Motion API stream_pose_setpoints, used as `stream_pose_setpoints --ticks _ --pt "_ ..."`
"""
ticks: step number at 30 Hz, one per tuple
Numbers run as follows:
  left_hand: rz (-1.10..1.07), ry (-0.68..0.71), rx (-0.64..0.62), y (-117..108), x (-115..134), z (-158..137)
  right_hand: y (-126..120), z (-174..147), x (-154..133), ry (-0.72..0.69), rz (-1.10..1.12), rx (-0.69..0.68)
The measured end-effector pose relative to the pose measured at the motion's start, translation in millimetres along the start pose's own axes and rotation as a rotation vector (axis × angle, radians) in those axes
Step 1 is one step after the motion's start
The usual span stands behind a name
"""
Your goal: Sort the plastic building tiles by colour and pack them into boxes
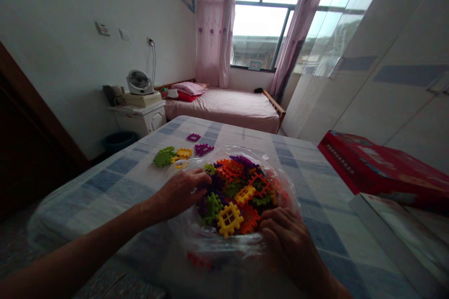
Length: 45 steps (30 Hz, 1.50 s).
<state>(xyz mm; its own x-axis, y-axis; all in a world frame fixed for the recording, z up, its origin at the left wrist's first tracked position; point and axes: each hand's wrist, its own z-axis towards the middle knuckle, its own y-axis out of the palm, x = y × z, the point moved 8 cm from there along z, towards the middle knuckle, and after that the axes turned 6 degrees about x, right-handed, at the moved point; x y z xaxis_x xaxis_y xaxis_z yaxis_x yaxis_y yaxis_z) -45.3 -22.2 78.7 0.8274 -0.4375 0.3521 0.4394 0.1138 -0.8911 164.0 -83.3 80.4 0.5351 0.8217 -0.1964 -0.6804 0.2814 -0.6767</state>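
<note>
A clear plastic bag sits open on the bed in front of me, full of toothed plastic building pieces in orange, yellow, green and purple. My left hand is at the bag's left rim, fingers curled over the plastic beside the green and purple pieces. On the opposite side, my right hand is closed on the near right rim. A yellow window-shaped piece lies on top near the front. Beyond the bag, loose on the sheet, are a green piece, yellow pieces and purple pieces.
A red box lies at the right edge of the checked sheet. Farther off stand a pink-covered bed and a white cabinet with a small fan. A dark bin is on the floor at left.
</note>
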Motion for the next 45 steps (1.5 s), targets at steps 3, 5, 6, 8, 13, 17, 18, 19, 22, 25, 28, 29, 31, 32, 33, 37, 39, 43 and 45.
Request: stream_pose_setpoints --ticks 3,5,6,8,13,17,18,19,22,25,28,29,31,32,33,37,39,43,45 --pt "0.050 0.007 0.055 2.1 -2.8 7.6 2.6 -3.0 0.4 -0.006 0.008 -0.020" --pt "0.080 0.016 0.055 8.0 -2.3 11.4 4.6 -5.5 1.9 -0.006 0.020 -0.036" --pt "0.093 0.016 0.045 11.8 -1.9 12.5 5.2 -6.6 3.2 -0.001 0.024 -0.038" --pt "0.104 0.013 0.025 18.3 -1.3 13.3 6.0 -8.4 5.4 0.000 0.029 -0.042" --pt "0.080 -0.010 0.019 20.1 -4.3 10.2 6.0 -7.1 5.1 0.008 0.035 -0.056" --pt "0.058 -0.066 -0.020 13.9 -11.6 5.7 1.9 -2.1 1.2 0.009 0.030 -0.026" --pt "0.058 -0.074 -0.036 12.2 -12.7 4.0 0.9 -1.4 0.4 0.000 0.027 -0.014" --pt "0.056 -0.076 -0.052 10.4 -12.8 2.1 0.2 -1.2 0.3 -0.007 0.023 -0.005" --pt "0.038 -0.062 -0.126 7.1 -8.9 -4.9 0.9 -3.3 2.3 -0.018 0.024 -0.002" --pt "0.027 -0.040 -0.185 4.9 -0.3 -10.5 5.0 -6.6 6.4 0.005 0.035 -0.045" --pt "0.028 0.010 -0.153 2.5 11.2 -10.9 5.9 -7.2 7.4 0.020 0.041 -0.067" --pt "0.015 0.043 -0.126 2.1 16.4 -10.3 4.8 -6.6 7.1 0.022 0.039 -0.067" --pt "-0.031 0.136 -0.082 3.4 29.4 -9.9 1.0 -5.3 5.7 0.020 0.019 -0.058" --pt "-0.059 0.194 -0.074 5.1 37.2 -10.5 -1.3 -4.8 4.4 0.013 -0.005 -0.057" --pt "-0.089 0.259 -0.082 7.7 45.9 -11.9 -4.0 -4.7 2.9 0.004 -0.040 -0.057" --pt "-0.218 0.440 -0.194 17.4 76.4 -22.0 -11.0 -6.3 -1.9 -0.017 -0.207 -0.124" --pt "-0.270 0.441 -0.220 17.5 84.3 -25.4 -12.7 -5.5 -3.7 -0.016 -0.251 -0.169" --pt "-0.301 0.375 -0.234 12.0 83.8 -23.2 -17.0 6.5 -5.3 -0.013 -0.242 -0.170" --pt "-0.280 0.313 -0.124 -1.8 66.4 -8.6 -20.1 15.3 -0.8 -0.021 -0.226 -0.126"
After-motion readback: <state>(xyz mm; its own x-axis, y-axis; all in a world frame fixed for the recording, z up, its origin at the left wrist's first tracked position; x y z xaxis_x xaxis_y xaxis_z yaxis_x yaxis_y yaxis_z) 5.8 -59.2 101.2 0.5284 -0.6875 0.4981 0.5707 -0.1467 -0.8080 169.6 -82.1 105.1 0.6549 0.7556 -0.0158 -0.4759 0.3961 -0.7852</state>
